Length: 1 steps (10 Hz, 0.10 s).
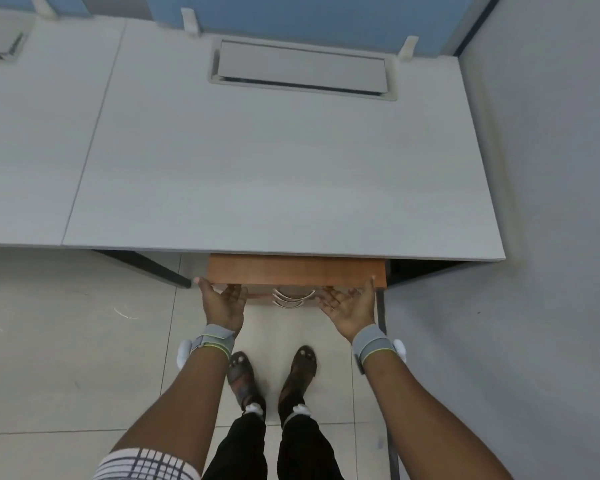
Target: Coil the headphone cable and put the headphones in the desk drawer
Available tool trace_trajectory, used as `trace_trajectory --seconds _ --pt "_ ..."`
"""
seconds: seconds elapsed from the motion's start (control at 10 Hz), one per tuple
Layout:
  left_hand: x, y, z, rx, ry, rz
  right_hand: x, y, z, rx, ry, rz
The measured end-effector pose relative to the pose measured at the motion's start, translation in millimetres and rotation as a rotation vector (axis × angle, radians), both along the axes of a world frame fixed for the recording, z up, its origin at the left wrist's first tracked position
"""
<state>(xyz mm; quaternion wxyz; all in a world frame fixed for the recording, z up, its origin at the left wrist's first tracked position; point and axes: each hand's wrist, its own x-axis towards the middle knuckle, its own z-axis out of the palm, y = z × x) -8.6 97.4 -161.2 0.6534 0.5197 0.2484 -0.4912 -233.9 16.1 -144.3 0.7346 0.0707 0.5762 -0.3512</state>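
A brown wooden drawer unit [297, 270] sits under the front edge of the grey desk [257, 168], with curved metal handles [293, 297] on its front. My left hand [222, 303] rests palm up against the unit's left front corner, fingers spread. My right hand [350, 306] does the same at the right front corner. Neither hand holds anything. No headphones or cable are visible anywhere; the drawer's inside is hidden.
A closed metal cable flap [302, 69] is set into the back of the desk, below a blue partition [309, 12]. A grey wall [551, 168] runs along the right. My feet [274, 372] stand on the tiled floor just before the drawers.
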Motion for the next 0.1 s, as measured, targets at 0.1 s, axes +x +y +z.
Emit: trace_trajectory --seconds 0.1 --pt "2.3 17.4 15.1 0.243 -0.280 -0.142 8.4 14.5 9.2 -0.097 0.308 0.291"
